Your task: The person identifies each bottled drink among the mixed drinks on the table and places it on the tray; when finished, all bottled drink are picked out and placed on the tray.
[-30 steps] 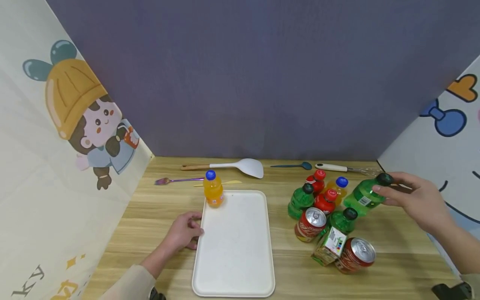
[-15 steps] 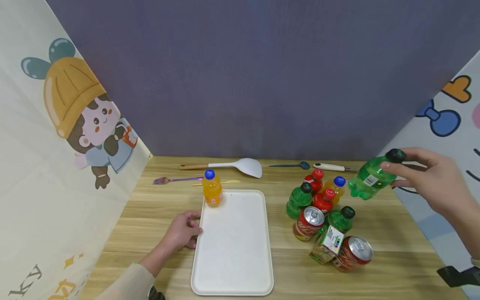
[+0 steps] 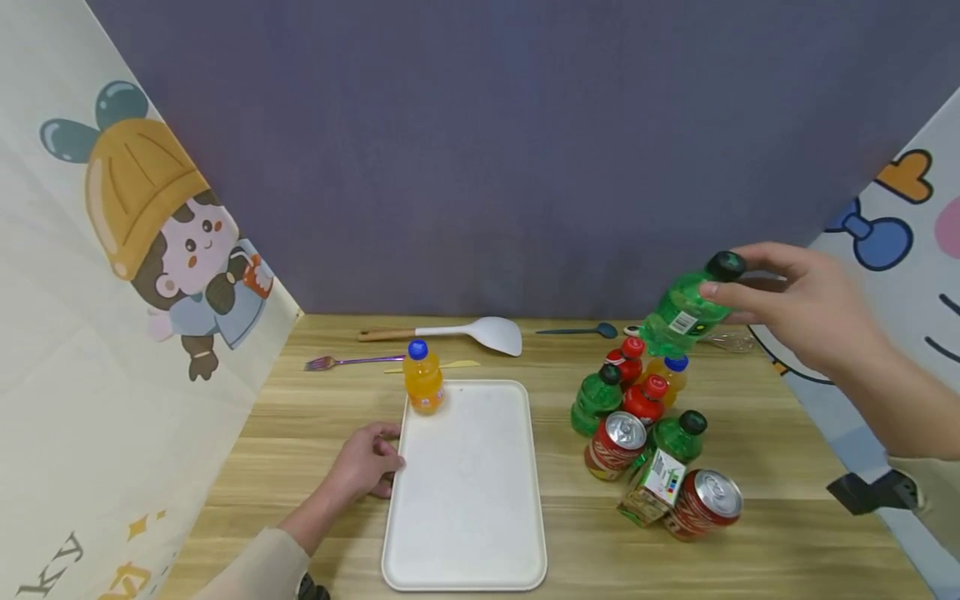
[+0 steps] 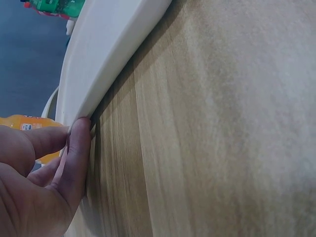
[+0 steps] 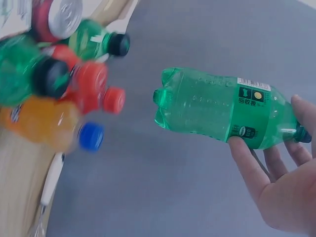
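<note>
The right hand [image 3: 802, 312] holds a green bottle [image 3: 684, 310] up in the air, its grip closed round the neck end near the black cap, with the body of the bottle tilted down and away to the left; in the right wrist view the fingers [image 5: 247, 163] lie under the label end of the green bottle [image 5: 217, 111] and its base points toward the cluster below. That cluster [image 3: 648, 417] of red, orange and green bottles, two red cans and a small carton stands on the bench [image 3: 750, 433] right of the white tray [image 3: 465, 500], directly beneath the lifted bottle but well apart from it. The left hand [image 3: 367, 462] rests on the bench with its grip narrow, fingertips touching the tray's left rim [image 4: 106, 69]. An orange bottle [image 3: 423, 379] stands upright in the tray's far left corner; the rest of the tray surface is bare. A white spatula [image 3: 465, 332], a fork [image 3: 352, 362] and a teal spoon [image 3: 581, 331] lie along the bench's far edge
</note>
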Demonstrator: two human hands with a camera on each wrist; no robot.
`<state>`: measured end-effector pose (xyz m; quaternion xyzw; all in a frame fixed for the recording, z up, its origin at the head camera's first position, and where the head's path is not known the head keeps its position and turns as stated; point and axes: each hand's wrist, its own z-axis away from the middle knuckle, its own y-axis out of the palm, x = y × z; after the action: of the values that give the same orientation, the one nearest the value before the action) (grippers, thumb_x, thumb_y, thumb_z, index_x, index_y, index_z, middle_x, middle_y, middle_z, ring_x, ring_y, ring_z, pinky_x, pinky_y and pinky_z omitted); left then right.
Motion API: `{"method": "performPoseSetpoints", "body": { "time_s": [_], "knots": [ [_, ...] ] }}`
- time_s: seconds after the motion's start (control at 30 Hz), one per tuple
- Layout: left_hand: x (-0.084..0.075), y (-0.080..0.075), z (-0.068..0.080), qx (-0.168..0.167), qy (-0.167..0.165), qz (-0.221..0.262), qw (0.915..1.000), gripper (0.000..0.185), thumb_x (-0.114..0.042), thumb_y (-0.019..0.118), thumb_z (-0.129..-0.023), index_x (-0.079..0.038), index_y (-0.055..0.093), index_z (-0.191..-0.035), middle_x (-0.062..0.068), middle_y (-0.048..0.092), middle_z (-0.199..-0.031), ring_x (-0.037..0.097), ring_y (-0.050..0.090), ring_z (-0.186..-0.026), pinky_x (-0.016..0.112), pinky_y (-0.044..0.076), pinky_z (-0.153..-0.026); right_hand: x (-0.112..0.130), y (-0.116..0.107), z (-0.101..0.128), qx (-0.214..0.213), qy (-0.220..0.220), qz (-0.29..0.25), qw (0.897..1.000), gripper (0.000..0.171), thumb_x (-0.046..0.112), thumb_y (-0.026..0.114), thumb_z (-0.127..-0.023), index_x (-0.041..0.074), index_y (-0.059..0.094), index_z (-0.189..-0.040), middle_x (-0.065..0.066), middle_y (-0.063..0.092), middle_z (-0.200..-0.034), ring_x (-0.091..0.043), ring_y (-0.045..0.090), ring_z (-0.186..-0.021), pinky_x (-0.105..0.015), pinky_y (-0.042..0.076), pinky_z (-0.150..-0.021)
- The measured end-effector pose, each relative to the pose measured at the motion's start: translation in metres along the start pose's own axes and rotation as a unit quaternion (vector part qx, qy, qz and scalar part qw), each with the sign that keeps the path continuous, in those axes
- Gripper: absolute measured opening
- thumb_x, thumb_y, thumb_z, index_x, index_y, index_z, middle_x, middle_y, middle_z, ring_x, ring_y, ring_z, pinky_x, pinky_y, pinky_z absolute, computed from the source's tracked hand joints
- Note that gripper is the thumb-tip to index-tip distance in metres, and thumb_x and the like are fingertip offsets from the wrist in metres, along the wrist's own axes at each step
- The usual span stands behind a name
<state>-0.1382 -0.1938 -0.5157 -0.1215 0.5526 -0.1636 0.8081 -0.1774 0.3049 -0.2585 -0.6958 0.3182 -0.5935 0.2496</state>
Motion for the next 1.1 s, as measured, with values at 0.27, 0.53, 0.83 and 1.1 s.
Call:
{"method": "performPoseSetpoints", "body": {
  "time_s": [0.27,0.53,0.83,1.1],
  "knots": [
    [0.000,0.000,-0.001,0.001,0.003,-0.001,1.0000,0.056,0.008,0.071,-0.088,0.001,0.054,-0.141,0.013,0.062,-0.092,0.022,0.064,-0.067,0.041,0.063,-0.050,0.032,0.035,-0.014,0.079,-0.017,-0.098,0.992,0.054,0.044,0.078,-0.089,0.017,0.060,-0.133,0.001,0.061,-0.124,-0.010,0.074,-0.090,-0.028,0.065,-0.074],
    [0.001,0.001,-0.002,-0.002,0.004,0.003,1.0000,0.055,0.009,0.070,-0.087,0.002,0.054,-0.139,0.014,0.063,-0.092,0.022,0.065,-0.066,0.041,0.063,-0.050,0.056,0.088,-0.031,0.129,-0.054,-0.119,0.983,0.050,0.041,0.081,-0.088,0.014,0.066,-0.127,-0.009,0.066,-0.121,-0.023,0.072,-0.101,-0.033,0.066,-0.075],
    [0.001,0.000,-0.002,0.004,0.000,-0.008,1.0000,0.056,0.007,0.071,-0.088,0.000,0.054,-0.140,0.014,0.063,-0.093,0.022,0.065,-0.066,0.040,0.063,-0.051,0.062,0.151,-0.041,0.180,-0.063,-0.136,0.972,0.043,0.030,0.084,-0.086,0.013,0.068,-0.122,-0.008,0.066,-0.122,-0.026,0.070,-0.109,-0.039,0.066,-0.079],
    [0.001,0.000,-0.003,0.003,0.003,-0.013,0.9999,0.056,0.008,0.071,-0.088,0.000,0.054,-0.140,0.014,0.063,-0.092,0.022,0.065,-0.066,0.040,0.063,-0.051,0.066,0.194,-0.043,0.196,-0.049,-0.113,0.973,0.044,0.030,0.086,-0.085,0.014,0.068,-0.122,-0.005,0.068,-0.121,-0.026,0.069,-0.110,-0.035,0.065,-0.075]
  ]
}}
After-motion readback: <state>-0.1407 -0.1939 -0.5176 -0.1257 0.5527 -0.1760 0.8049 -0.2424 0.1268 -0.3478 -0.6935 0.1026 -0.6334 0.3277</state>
